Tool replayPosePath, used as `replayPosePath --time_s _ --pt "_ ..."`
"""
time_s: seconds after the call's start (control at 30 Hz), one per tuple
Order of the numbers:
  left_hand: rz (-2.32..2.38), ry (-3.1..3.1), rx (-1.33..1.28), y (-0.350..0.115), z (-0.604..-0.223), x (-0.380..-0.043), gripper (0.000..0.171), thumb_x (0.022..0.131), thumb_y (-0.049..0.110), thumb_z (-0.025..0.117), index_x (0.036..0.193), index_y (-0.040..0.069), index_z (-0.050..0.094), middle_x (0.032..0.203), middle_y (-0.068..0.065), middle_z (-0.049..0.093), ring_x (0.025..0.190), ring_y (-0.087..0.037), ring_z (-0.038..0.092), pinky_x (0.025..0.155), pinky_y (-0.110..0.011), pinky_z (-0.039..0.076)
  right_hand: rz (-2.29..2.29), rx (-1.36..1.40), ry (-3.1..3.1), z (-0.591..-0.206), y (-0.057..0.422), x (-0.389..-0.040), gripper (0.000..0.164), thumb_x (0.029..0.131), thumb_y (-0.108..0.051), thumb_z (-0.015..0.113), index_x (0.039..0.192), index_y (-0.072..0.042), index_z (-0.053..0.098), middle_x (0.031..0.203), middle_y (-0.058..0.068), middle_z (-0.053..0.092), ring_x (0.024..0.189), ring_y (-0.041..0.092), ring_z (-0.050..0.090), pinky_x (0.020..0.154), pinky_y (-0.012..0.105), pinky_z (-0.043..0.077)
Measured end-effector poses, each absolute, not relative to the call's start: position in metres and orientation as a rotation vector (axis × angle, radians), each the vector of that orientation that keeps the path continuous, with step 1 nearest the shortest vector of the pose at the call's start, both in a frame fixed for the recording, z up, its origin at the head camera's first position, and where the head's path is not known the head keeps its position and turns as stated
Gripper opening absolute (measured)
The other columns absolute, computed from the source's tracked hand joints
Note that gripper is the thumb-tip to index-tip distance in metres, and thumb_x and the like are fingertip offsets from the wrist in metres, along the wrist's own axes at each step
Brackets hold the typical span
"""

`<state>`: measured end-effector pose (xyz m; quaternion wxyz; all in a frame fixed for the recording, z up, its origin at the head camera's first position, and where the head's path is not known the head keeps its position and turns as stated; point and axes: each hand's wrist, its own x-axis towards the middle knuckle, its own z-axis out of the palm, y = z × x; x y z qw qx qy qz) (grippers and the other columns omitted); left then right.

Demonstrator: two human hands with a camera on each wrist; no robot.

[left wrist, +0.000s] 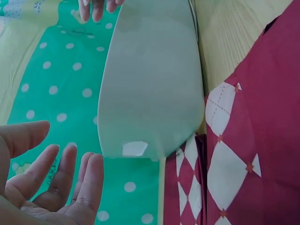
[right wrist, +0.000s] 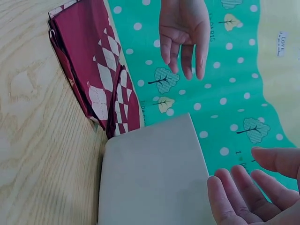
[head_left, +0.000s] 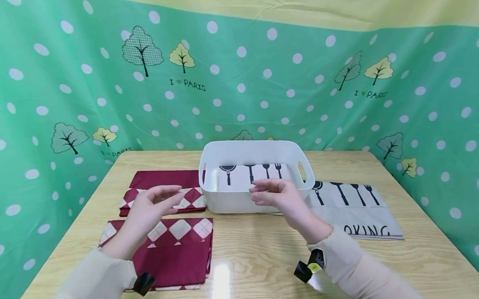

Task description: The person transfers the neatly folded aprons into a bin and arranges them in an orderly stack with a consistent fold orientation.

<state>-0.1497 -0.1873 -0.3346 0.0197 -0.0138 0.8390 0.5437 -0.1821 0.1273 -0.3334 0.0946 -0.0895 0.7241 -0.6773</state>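
Observation:
My left hand [head_left: 145, 215] is raised over the two maroon cloths, left of the white plastic basket [head_left: 242, 202]. Its fingers are relaxed, and nothing is in them. My right hand [head_left: 283, 201] hovers at the basket's front wall, with its loosely bent fingers also holding nothing. The palms face each other. A white cloth [head_left: 241, 174] printed with black kitchen utensils lies folded in the basket. In the left wrist view, the left hand [left wrist: 56, 187] is apart from the basket's end wall [left wrist: 150, 93]. The right wrist view has the right hand's fingertips [right wrist: 216, 187] overlapping the basket's edge.
Left of the basket lie two folded maroon cloths with diamond borders, one nearer [head_left: 172, 266] and one farther back [head_left: 167, 176]. A folded grey-white cloth [head_left: 328, 217] with utensil prints and lettering lies at right. Behind the wooden table [head_left: 253, 261] hangs a green dotted curtain [head_left: 240, 95].

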Motion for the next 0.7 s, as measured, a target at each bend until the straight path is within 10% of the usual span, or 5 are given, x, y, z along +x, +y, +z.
replayPosePath --time_s 0.7 --pt "1.837 2.544 -0.111 -0.211 -0.354 -0.135 0.059 0.096 0.036 0.065 0.142 0.002 0.050 0.126 -0.006 0.063 0.090 0.005 0.066 0.081 -0.020 0.057 -2.054 -0.197 1.989 -0.362 0.118 -0.173 0.043 0.089 0.002 0.065 0.130 0.011 0.055 0.114 0.018 0.070 0.090 0.012 0.071 0.086 0.030 0.059"
